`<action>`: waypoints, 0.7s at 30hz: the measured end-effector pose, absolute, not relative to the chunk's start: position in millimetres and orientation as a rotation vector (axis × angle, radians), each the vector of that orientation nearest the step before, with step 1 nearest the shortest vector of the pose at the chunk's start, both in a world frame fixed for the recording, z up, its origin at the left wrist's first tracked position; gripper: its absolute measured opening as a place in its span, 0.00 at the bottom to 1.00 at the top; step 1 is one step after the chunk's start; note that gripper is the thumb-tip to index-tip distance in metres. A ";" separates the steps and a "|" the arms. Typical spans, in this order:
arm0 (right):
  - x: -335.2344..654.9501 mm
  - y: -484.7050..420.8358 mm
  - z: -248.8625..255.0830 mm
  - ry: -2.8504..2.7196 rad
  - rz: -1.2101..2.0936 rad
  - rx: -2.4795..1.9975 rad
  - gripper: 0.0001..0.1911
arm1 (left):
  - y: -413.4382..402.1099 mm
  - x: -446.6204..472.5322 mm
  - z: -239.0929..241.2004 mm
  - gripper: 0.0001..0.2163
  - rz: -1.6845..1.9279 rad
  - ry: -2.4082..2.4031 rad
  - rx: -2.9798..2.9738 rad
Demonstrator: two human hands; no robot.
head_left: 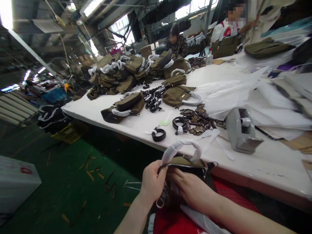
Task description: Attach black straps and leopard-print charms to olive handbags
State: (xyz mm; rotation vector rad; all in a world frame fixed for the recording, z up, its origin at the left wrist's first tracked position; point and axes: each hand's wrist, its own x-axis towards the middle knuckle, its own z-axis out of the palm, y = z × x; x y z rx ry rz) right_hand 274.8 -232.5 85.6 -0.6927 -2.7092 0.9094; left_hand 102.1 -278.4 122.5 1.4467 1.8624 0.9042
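Note:
An olive handbag [181, 161] with a white-wrapped handle rests against me at the table's near edge, its zipped top open. My left hand [153, 180] grips the left end of the bag's rim, thumb on top and fingers closed round the edge. My right hand [188, 187] reaches into the opening, its fingertips hidden inside, so I cannot tell what they touch. A metal ring hangs at the bag's left side. Just beyond the bag, two coiled black straps [158, 134] lie on the white table [136, 131].
A grey metal tape dispenser [241, 130] stands at the right. Patterned brown charms [197, 120] lie near the straps. Olive bags [131, 105] are piled further back. White sheets [226, 97] cover the right side. Two people work across the table. Scraps litter the green floor [80, 182].

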 end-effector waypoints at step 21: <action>282.2 -142.2 156.3 -2.333 0.562 -0.910 0.19 | -273.6 51.4 115.1 0.11 0.856 1.903 1.336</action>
